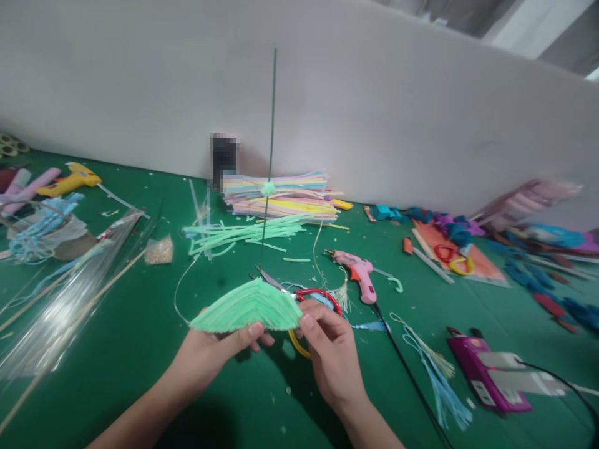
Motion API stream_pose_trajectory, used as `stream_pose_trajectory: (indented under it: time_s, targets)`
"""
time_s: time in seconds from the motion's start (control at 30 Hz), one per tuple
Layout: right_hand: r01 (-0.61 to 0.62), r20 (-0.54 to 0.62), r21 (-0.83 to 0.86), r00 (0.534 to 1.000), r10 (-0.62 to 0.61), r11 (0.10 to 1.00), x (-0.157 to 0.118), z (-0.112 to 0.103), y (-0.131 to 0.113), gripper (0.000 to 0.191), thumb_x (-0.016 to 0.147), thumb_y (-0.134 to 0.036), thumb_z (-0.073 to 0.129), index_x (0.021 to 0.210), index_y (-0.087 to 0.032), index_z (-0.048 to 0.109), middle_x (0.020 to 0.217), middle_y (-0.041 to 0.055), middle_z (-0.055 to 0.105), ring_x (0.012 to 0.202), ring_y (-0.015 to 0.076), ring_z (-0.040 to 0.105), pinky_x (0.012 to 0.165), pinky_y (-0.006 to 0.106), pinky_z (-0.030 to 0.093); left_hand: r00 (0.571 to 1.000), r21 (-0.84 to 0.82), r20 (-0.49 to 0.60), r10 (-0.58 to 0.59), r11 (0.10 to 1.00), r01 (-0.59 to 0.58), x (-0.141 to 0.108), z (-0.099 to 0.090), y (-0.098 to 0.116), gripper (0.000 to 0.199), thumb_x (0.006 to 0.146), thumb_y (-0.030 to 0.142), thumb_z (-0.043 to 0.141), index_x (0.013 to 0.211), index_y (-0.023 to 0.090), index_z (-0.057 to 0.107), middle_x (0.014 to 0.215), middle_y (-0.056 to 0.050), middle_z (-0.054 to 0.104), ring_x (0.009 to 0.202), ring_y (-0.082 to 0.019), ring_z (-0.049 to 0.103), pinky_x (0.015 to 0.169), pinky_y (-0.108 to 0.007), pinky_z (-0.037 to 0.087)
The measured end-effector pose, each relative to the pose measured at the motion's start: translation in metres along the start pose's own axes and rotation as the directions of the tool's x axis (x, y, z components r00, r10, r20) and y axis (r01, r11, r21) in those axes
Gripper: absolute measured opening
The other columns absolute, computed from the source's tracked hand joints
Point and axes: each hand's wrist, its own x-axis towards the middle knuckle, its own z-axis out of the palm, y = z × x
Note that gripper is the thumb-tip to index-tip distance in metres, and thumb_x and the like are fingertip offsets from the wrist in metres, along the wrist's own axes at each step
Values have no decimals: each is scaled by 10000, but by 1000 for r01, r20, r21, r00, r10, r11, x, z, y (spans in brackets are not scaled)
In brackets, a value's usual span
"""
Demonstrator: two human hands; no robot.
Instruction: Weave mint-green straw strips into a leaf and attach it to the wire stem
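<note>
A light-green fan-shaped piece (253, 305), made of pipe cleaners laid side by side, is held up in front of me. My left hand (219, 343) grips its lower left edge, the thumb lying across the front. At its right corner, my right hand (330, 346) pinches it between thumb and fingers. A thin dark-green stem (272, 118) rises upright from behind the fan's peak, with a small green fuzzy knot (268, 188) partway up. Scissors (318, 292) with red and yellow handles lie behind the fan, partly hidden by it and by my right hand.
Loose green pipe cleaners (248, 234) lie before multicoloured bundles (281, 193). A pink glue gun (358, 271) trails its cord on the right, near tassels (435, 368) and a purple power strip (486, 374). Left are a yellow glue gun (75, 179) and clear plastic sleeves (79, 299).
</note>
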Motion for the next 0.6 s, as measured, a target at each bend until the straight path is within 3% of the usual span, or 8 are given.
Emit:
stream_pose_trajectory:
  time_s: [0.33,0.6]
  targets:
    - [16,-143,-29,989,-20,999,-2,6,6,153,832,-306,722,708,-218,706,714,-9,561,684,135,464,655,273,364,999,-79,-27,45,996,-47,7,1,-1,210,772,351,743,734,148,702,701,-53,746,677,-181,676,619,-257,527]
    - [10,-154,-41,988,-16,999,-3,8,5,207,820,-326,731,661,-207,673,686,-11,561,672,135,466,638,273,369,999,-102,-48,24,994,-29,8,-3,-1,195,757,325,775,746,145,702,657,-30,730,609,-149,652,563,-222,505]
